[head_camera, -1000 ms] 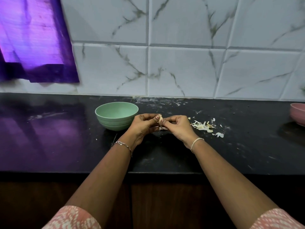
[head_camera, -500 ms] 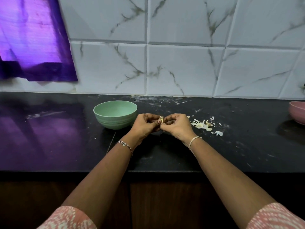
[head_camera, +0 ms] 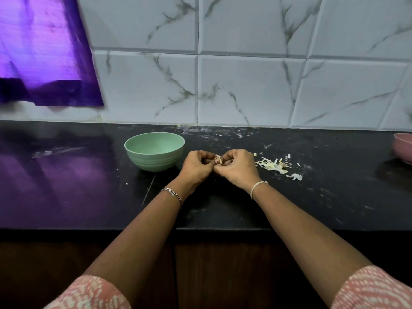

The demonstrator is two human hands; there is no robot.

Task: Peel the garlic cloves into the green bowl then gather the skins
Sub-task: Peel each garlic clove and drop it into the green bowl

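Both hands met over the black counter (head_camera: 334, 197), just right of the green bowl (head_camera: 154, 152). The left hand (head_camera: 196, 168) and the right hand (head_camera: 237, 168) each had fingers curled, pinching one garlic clove (head_camera: 218, 160) between them; only a pale sliver of it showed. The bowl's inside looked bare from this angle. A loose pile of skins (head_camera: 273, 165) lay on the counter just right of the right hand. A pink bowl (head_camera: 403, 150) sat at the far right edge.
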